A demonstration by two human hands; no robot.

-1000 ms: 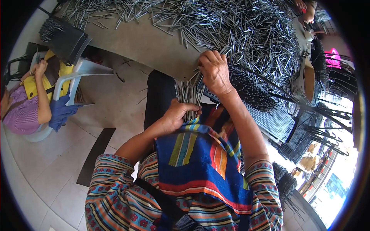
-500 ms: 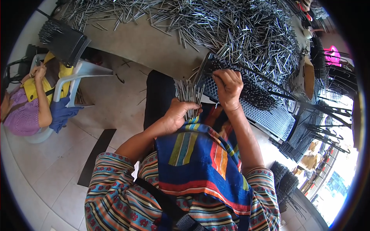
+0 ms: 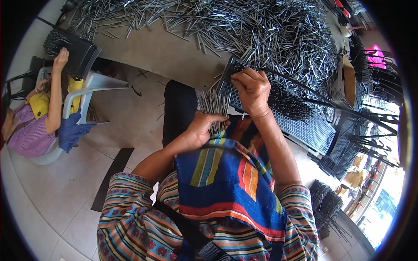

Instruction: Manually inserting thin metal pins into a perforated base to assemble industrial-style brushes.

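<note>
My left hand (image 3: 201, 129) grips a bundle of thin metal rods (image 3: 213, 105) that stand upright from my fist, over my lap. My right hand (image 3: 252, 89) rests on the near corner of a dark perforated panel (image 3: 305, 128), fingers pinched at its top edge; I cannot tell whether a rod is between them. The panel slants away to the right, and several rods stick out of it (image 3: 287, 102). A large heap of loose metal rods (image 3: 261, 35) lies on the floor just beyond the panel.
Another person (image 3: 39, 113) sits at the left on a white plastic chair (image 3: 82, 95), holding a dark panel (image 3: 74, 52). More dark panels and racks (image 3: 361, 143) are stacked at the right. A striped cloth (image 3: 226, 174) covers my lap.
My right hand has come back from the rod heap toward me and now sits on the panel's near corner. My left hand keeps its bundle in place.
</note>
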